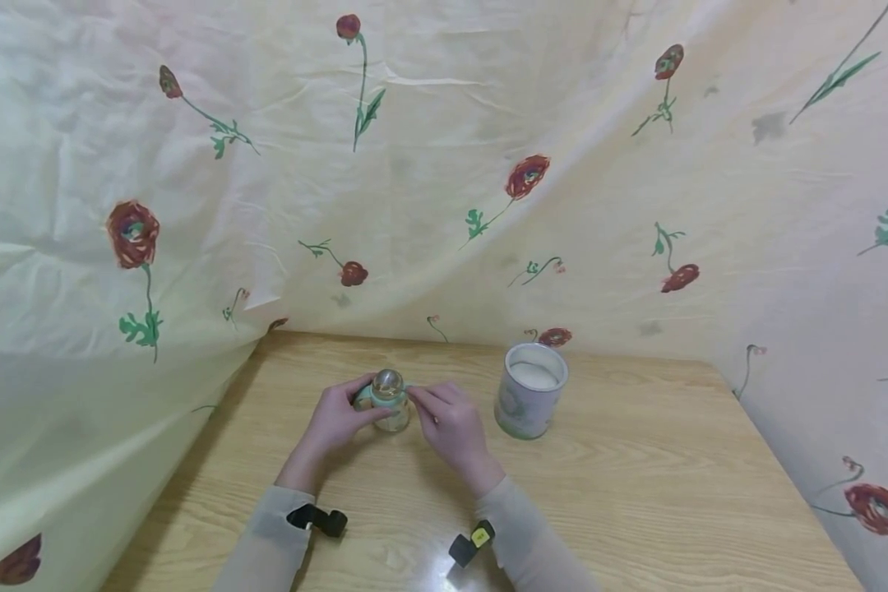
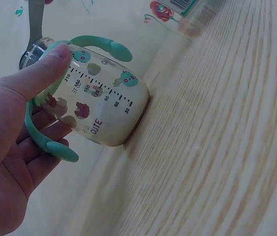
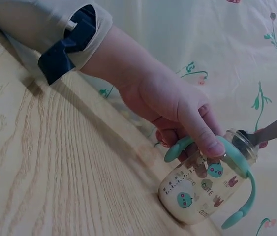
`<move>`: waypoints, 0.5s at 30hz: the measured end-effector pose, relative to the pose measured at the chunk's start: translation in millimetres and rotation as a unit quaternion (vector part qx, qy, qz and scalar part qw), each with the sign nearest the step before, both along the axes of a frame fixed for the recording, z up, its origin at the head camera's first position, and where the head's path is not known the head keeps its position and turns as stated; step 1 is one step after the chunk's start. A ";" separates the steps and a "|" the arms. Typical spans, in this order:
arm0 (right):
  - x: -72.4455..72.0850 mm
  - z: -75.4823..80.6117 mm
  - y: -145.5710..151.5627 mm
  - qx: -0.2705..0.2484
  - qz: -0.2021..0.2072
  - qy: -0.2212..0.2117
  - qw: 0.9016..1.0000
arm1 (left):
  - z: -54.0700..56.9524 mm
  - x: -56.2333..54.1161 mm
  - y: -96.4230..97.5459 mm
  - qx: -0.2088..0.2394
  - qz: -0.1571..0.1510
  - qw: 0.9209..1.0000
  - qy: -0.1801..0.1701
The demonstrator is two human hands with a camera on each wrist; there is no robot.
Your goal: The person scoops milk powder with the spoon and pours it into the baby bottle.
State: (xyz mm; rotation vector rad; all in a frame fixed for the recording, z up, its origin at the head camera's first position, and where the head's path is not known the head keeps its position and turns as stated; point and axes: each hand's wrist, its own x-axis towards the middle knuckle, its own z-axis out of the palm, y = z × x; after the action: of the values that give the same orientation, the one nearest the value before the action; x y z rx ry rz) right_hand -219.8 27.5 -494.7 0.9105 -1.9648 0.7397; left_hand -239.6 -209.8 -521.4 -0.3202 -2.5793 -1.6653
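The left hand (image 1: pixel 344 411) is gripping a clear, rounded baby bottle (image 2: pixel 104 98) with mint-green handles, which is standing upright on a pale wood-grain table (image 1: pixel 636 460). The right hand (image 1: pixel 451 423) is pinching a flat grey utensil (image 2: pixel 36 22) at the bottle's mouth. Right of the bottle, a pale flower-patterned cylindrical can (image 1: pixel 529 403) is standing; behind it, a cream poppy-printed cloth (image 1: pixel 414 197) is hanging.

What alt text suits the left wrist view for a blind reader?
A left-hand grip holds a clear bottle with green handles, cartoon prints and measuring marks. A grey utensil reaches its mouth; its base rests on a wood-grain table.
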 end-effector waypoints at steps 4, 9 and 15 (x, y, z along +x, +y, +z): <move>0.7 1.0 1.1 0.008 -0.002 0.002 1.000 | 0.3 0.2 -0.3 0.000 0.000 1.000 0.001; 0.5 1.5 1.2 0.009 -0.001 0.008 1.000 | 0.5 0.5 -0.4 0.000 -0.001 1.000 0.000; -0.2 1.5 1.3 0.005 -0.001 0.021 1.000 | 1.7 1.0 -0.2 -0.002 -0.001 1.000 0.000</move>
State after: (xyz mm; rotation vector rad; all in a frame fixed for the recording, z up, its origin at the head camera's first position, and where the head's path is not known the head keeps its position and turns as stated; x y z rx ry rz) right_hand -220.0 28.8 -493.2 0.9236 -1.9347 0.7051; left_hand -238.6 -210.0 -519.7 -0.3219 -2.5831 -1.6609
